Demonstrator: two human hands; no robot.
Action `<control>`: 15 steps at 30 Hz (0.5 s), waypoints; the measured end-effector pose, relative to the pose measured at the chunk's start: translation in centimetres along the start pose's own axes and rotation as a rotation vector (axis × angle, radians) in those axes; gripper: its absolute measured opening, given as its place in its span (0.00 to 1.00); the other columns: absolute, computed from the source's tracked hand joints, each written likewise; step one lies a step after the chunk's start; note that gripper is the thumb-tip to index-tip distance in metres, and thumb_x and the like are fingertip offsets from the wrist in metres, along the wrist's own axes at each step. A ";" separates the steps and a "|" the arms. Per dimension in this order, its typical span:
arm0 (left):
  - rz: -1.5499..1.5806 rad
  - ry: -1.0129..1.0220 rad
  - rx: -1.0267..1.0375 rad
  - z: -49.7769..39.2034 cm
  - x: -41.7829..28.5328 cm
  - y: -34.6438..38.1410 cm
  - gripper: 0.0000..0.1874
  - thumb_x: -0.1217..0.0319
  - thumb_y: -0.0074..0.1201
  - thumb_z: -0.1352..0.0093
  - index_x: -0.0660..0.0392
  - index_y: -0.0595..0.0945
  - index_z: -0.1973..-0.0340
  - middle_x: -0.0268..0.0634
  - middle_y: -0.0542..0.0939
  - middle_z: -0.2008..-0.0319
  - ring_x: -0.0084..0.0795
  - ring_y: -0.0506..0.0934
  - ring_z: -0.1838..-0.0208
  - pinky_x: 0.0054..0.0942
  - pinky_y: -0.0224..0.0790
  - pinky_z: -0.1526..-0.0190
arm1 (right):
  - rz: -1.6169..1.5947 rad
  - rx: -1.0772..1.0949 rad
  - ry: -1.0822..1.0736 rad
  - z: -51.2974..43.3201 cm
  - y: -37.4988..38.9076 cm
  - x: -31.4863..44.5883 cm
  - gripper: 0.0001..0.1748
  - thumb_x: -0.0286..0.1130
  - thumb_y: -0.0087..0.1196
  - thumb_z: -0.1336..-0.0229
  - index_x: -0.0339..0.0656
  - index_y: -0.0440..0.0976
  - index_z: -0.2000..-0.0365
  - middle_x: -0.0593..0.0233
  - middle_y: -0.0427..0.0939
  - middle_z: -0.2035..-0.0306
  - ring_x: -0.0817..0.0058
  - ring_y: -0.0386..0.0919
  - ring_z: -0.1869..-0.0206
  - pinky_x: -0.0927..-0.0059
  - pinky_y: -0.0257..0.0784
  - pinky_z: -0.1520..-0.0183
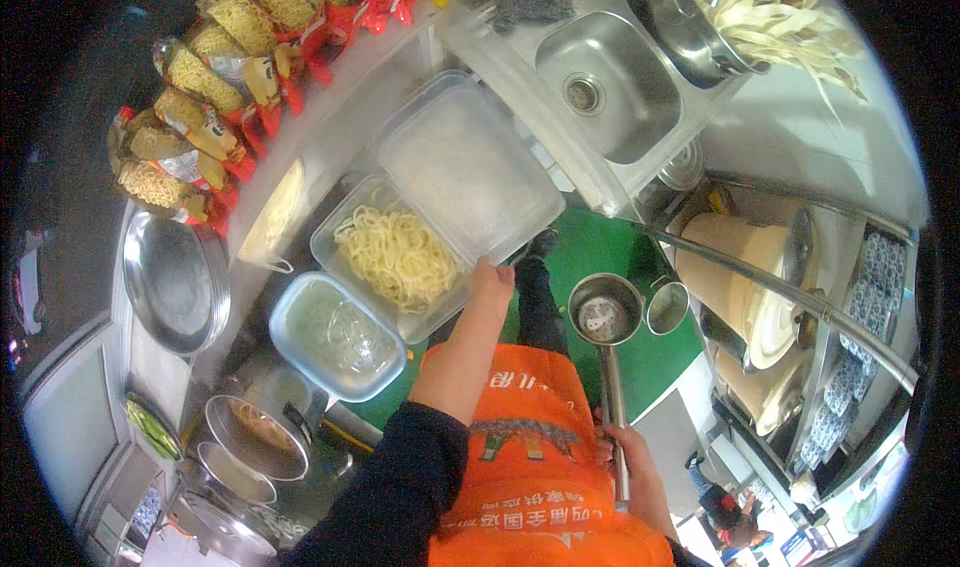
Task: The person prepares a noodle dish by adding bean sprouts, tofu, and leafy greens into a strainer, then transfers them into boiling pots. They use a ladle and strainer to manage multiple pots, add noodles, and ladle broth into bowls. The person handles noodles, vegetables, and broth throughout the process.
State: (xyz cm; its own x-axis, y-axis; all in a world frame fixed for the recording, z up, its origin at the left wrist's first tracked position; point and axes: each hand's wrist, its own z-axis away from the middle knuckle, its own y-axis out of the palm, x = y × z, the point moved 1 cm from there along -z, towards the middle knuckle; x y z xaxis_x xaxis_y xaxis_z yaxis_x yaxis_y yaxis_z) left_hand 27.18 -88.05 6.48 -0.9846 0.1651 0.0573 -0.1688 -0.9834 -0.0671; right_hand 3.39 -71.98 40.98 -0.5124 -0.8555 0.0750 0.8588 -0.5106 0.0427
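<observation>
My left hand (pixel 491 285) holds the near edge of a translucent plastic lid (pixel 472 162), which lies aslant over part of a clear container's opening. Thick pale noodles (pixel 397 255) lie in that plastic container (pixel 326 229). Beside it stands a blue-rimmed tub (pixel 281 319) with translucent noodle-like food and liquid inside. My right hand (pixel 626 447) is closed around the long handle of a metal noodle strainer (pixel 606 308), whose perforated cup hangs over the green floor. A small metal cup (pixel 667 308) is right of the strainer.
A steel sink (pixel 622 79) is at the top, beside a metal pot (pixel 682 34). Packaged instant noodles (pixel 202 124) line the upper left, above stacked metal plates (pixel 176 282). Pots (pixel 259 439) stand lower left. A metal rail (pixel 780 289) crosses the right side. Another person (pixel 724 511) is at lower right.
</observation>
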 end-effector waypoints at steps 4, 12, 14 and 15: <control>0.035 0.048 -0.052 -1.1 0.5 1.0 0.24 0.61 0.56 0.26 0.63 0.72 0.41 0.46 0.79 0.54 0.45 0.80 0.49 0.40 0.78 0.48 | 0.079 0.040 0.080 -2.2 0.0 3.5 0.23 0.25 0.54 0.33 0.33 0.67 0.40 0.62 0.73 0.67 0.79 0.70 0.73 0.78 0.67 0.74; -0.149 0.233 -0.087 -3.8 1.8 0.8 0.24 0.59 0.57 0.27 0.61 0.74 0.43 0.46 0.81 0.54 0.46 0.79 0.47 0.41 0.76 0.47 | 0.307 0.060 0.101 -3.1 -0.5 10.3 0.14 0.28 0.58 0.33 0.41 0.68 0.51 0.69 0.73 0.75 0.79 0.72 0.78 0.76 0.68 0.78; -0.422 0.355 -0.082 -4.0 1.9 0.2 0.24 0.59 0.57 0.27 0.61 0.74 0.43 0.46 0.81 0.54 0.46 0.79 0.47 0.41 0.75 0.46 | 0.347 0.083 0.088 -3.2 -0.9 11.7 0.14 0.28 0.57 0.33 0.41 0.68 0.50 0.70 0.73 0.75 0.79 0.71 0.78 0.77 0.68 0.78; -0.614 0.396 -0.131 -4.0 2.0 -0.2 0.24 0.59 0.57 0.27 0.61 0.74 0.43 0.46 0.82 0.54 0.46 0.79 0.47 0.41 0.75 0.46 | 0.345 0.057 0.112 -3.2 -1.2 12.1 0.14 0.28 0.57 0.33 0.41 0.68 0.50 0.70 0.73 0.75 0.79 0.71 0.78 0.77 0.68 0.78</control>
State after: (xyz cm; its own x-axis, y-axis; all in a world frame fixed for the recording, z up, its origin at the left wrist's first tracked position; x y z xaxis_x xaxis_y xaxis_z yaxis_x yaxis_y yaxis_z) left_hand 25.07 -87.26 2.58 -0.6495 0.7219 -0.2387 -0.6741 -0.6920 -0.2585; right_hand -3.88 -81.98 38.69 -0.1870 -0.9822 -0.0149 0.9782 -0.1876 0.0896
